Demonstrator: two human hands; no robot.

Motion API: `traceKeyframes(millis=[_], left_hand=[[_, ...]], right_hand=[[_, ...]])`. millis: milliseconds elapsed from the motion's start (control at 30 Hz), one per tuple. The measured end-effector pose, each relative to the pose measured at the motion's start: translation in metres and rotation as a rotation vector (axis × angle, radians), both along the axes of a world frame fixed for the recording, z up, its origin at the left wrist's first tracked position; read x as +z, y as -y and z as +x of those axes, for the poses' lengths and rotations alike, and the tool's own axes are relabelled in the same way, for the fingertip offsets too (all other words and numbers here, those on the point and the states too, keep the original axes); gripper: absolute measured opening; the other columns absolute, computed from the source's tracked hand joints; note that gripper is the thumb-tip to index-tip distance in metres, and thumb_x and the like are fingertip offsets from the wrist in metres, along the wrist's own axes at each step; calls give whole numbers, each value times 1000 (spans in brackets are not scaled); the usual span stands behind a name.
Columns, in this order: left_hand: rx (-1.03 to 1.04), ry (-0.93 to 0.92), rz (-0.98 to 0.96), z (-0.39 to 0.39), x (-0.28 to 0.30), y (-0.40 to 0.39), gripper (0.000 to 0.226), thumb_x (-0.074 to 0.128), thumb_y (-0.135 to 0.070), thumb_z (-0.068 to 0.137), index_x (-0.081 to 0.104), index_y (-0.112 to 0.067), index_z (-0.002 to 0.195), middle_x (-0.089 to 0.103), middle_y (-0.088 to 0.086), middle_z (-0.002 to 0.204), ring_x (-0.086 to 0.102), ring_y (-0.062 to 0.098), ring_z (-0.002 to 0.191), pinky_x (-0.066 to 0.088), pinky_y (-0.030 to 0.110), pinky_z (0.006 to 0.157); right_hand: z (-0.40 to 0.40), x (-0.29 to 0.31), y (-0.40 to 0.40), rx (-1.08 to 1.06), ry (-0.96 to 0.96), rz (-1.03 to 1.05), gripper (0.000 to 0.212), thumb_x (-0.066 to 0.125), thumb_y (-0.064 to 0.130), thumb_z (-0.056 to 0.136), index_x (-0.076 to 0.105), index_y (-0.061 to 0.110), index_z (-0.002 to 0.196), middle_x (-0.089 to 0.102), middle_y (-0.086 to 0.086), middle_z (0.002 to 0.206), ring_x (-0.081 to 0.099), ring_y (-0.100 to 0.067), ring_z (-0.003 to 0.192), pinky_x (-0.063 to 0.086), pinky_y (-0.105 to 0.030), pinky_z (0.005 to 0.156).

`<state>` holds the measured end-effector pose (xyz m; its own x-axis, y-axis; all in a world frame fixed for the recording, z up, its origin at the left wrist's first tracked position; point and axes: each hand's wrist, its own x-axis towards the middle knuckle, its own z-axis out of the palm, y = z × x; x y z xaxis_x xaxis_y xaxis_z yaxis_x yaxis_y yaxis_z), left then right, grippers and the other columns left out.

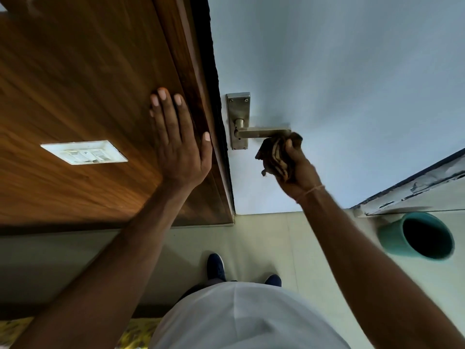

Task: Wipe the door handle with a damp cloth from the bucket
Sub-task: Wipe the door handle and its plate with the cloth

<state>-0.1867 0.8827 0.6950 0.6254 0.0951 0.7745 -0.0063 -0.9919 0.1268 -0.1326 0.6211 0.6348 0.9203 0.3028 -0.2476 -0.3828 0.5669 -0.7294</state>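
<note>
The right hand (298,167) grips one striped cloth (275,153) against the tip of the single door handle (261,133); the left hand (180,144) presses flat on wood panelling (75,84) (one switch plate (84,152), no legible writing). One teal bucket (417,235) stands on the floor.

Dim, soft light; wide-angle warping and blur toward edges.

I count one door handle (261,133) on one backplate (237,114), one cloth (275,157), one teal bucket (419,235), one switch plate (84,152), two dark shoes (216,267), and my two hands: left hand (180,147), right hand (300,170).
</note>
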Motion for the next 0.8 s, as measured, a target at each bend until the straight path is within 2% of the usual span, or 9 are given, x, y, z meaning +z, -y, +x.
traceKeyframes(millis=[67, 133, 200, 267, 333, 433, 500, 700, 800], left_hand=[[-5, -5, 5, 0, -1, -1, 78, 54, -32, 104, 25, 10, 163, 28, 39, 167, 24, 55, 159, 20, 60, 134], [-10, -9, 10, -1, -1, -2, 77, 51, -33, 105, 25, 10, 164, 29, 39, 167, 24, 55, 159, 19, 59, 135], [-15, -9, 14, 0, -2, -4, 76, 49, -35, 106, 24, 10, 163, 29, 40, 167, 24, 55, 158, 18, 58, 135], [-20, -17, 19, 0, -2, -5, 77, 48, -35, 106, 24, 10, 163, 28, 40, 167, 23, 55, 158, 17, 59, 135], [-22, -23, 22, 0, -2, -6, 77, 48, -34, 106, 24, 10, 164, 27, 40, 167, 23, 56, 159, 18, 60, 135], [-15, -24, 28, 0, -3, -6, 76, 48, -35, 107, 24, 10, 164, 27, 39, 168, 24, 55, 159, 18, 59, 135], [-10, -24, 32, 1, -3, -7, 77, 48, -36, 107, 24, 9, 164, 28, 39, 168, 24, 55, 159, 17, 58, 135], [-3, -25, 47, -1, -3, -7, 76, 48, -36, 107, 26, 10, 163, 29, 39, 167, 26, 55, 158, 19, 58, 135], [-6, -27, 44, 1, -3, -6, 76, 48, -35, 106, 27, 11, 162, 30, 40, 167, 25, 55, 158, 18, 58, 135]], right_hand=[[-11, -6, -11, -97, -237, 108, 45, 42, 44, 116, 57, 8, 139, 64, -26, 127, 69, -36, 110, 60, -43, 87], [-15, -9, -20, -116, -399, 195, 49, 45, 55, 113, 64, 15, 133, 69, -17, 118, 67, -33, 109, 54, -43, 101], [-14, -4, -27, -140, -464, 260, 41, 45, 50, 114, 68, 19, 129, 72, -16, 123, 67, -37, 117, 46, -53, 114], [-12, 12, -35, -173, -462, 320, 35, 42, 32, 115, 76, 22, 111, 75, -18, 126, 67, -40, 123, 40, -64, 120], [-8, 26, -45, -173, -445, 376, 41, 39, 18, 110, 80, 19, 105, 76, -20, 121, 70, -43, 115, 36, -64, 123], [-2, 28, -60, -65, -398, 486, 49, 35, 8, 101, 65, 17, 138, 64, -26, 136, 66, -50, 119, 37, -61, 123], [-3, 26, -66, -48, -416, 516, 51, 29, 5, 99, 65, 13, 134, 62, -27, 137, 61, -51, 125, 37, -60, 124], [-9, 38, -70, -84, -361, 596, 44, 34, 11, 103, 76, 2, 110, 71, -32, 121, 70, -51, 112, 38, -55, 125], [-12, 45, -72, 24, -296, 578, 39, 37, 11, 92, 70, -1, 107, 60, -33, 140, 58, -54, 137, 29, -57, 129]])
